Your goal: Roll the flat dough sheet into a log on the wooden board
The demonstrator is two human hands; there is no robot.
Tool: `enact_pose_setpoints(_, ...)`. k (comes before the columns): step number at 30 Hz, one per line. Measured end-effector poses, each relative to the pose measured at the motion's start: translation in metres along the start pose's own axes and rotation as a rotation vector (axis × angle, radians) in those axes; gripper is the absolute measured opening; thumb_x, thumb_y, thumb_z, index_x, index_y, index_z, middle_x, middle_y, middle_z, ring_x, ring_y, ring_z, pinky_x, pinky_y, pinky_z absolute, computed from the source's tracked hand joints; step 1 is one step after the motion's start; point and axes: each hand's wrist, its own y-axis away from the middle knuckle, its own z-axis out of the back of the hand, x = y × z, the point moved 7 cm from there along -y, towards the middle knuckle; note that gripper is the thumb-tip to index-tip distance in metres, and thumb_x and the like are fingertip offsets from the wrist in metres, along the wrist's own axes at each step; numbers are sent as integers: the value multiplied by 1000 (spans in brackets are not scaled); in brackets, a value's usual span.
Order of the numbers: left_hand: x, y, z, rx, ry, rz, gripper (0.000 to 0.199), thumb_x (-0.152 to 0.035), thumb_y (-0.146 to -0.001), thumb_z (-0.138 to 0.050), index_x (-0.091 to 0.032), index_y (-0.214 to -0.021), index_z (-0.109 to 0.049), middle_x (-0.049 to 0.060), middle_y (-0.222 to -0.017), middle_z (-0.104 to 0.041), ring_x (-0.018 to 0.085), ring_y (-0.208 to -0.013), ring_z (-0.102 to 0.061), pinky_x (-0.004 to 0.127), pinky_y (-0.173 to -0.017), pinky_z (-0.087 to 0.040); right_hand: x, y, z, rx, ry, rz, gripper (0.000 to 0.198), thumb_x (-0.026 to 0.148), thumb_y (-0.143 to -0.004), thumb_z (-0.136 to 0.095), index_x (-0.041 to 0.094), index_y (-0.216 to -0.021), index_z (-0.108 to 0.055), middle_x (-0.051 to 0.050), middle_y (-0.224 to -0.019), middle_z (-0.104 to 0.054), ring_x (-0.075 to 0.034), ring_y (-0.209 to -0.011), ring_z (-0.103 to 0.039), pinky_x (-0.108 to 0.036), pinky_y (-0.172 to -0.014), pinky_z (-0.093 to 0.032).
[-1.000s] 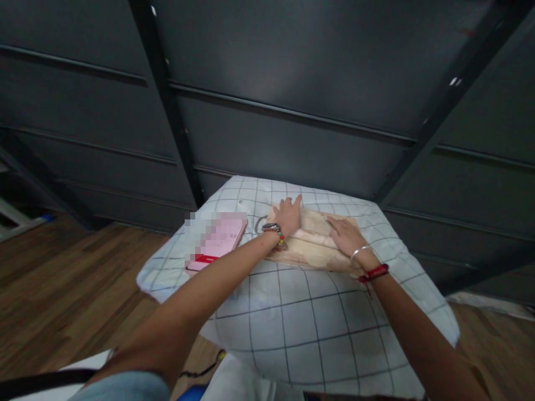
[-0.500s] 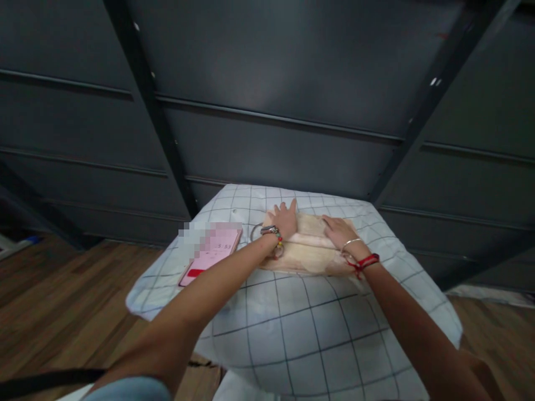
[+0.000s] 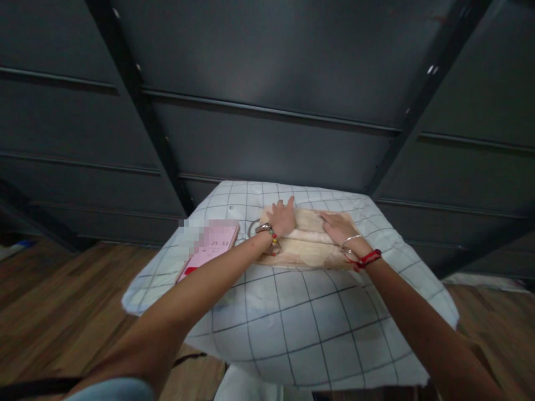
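Note:
A folded beige cloth piece (image 3: 313, 255) lies flat on the white checked cloth, its pale folds running from left to right. At its left end a thin round ring (image 3: 251, 227) sticks out, partly hidden by my wrist. My left hand (image 3: 282, 218) rests on the left part of the beige cloth, palm down with fingers spread. On the right part lies my right hand (image 3: 337, 228), fingers stretched out and pressing the fabric. Neither hand grips anything that I can see.
A pink-screened phone (image 3: 215, 245) showing a timer lies left of my left forearm. The white checked cloth (image 3: 301, 312) covers a small table. Behind it stands a dark grey panelled wall (image 3: 267, 145). Wooden floor (image 3: 54, 295) shows on both sides.
The view has shifted slightly. Both hands stay in nearly the same places on the beige cloth; the right fingers look a little more stretched out.

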Motion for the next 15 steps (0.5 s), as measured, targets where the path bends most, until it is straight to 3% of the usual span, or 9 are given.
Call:
enact_pose_setpoints(5, -4, 32, 1, -45, -26, -141, 76, -14, -79, -43, -27, -149, -15, 14, -154, -15, 38, -139, -14, 58, -105, -26, 6, 37, -4, -71, 8, -11, 54, 30, -93, -25, 25, -147, -29, -4, -144, -42, -30, -134, -31, -55, -105, -26)
enact_pose_setpoints(11, 5, -8, -2, -16, 8, 115, 84, -13, -76, -50, -24, -150, -11, 16, -155, -12, 41, -139, -12, 60, -104, -25, -16, -8, -4, -48, -124, -160, 57, 31, -94, -22, 16, -149, -21, -11, -143, -43, -33, -132, -34, -54, -103, -30)
enact_pose_setpoints(15, 0, 10, -1, -32, -23, -5, 83, -14, -78, -47, -25, -150, -9, 14, -155, -13, 42, -139, -12, 62, -103, -25, -4, 15, -5, -91, -57, -66, 55, 31, -94, -27, 20, -148, -25, -10, -143, -43, -33, -133, -31, -54, -104, -29)
